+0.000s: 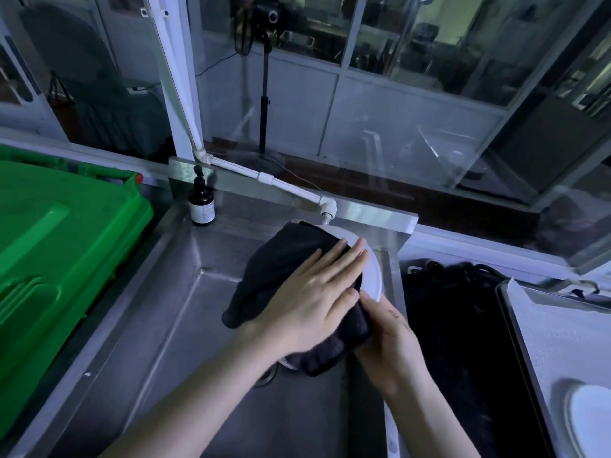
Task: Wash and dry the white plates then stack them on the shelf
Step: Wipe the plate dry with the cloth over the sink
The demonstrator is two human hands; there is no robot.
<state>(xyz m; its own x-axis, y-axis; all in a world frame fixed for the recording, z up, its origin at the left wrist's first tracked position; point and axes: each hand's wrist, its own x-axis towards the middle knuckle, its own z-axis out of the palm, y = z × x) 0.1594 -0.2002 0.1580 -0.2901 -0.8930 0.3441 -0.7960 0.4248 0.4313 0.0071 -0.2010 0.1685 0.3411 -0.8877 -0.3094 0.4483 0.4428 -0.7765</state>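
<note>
near right: a second white plate (pixel 591 421) lies flat on a pale lined tray (pixel 545 325), partly cut off by the frame edge. mid-scene, over the steel sink (pixel 185 325): right hand (pixel 393 342) grips the near edge of the white plate (pixel 372 276), thumb on the rim, fingers curled underneath and bunched in with the cloth's corner. left hand (pixel 314 285) is flat, fingers straight and together, pressing a dark cloth (pixel 284 259) against the plate's face. the plate is held tilted above the basin, not resting on it; only its right rim shows past the cloth. judged step: drying, with stacking not yet done. risks: the plate hangs on one hand's hold at a single edge, so a hard push from the flat palm could lever it out and drop it onto the steel; a damp rim would make that slip easier. the plate's far rim sits just below the tap (pixel 327 211) and could knock it, or catch drips and get wet again. a dark heap (pixel 446 309) lies right of the sink. left: a green bin (pixel 49 242). far left corner: a brown pump bottle (pixel 201 206), well apart from the hands.
</note>
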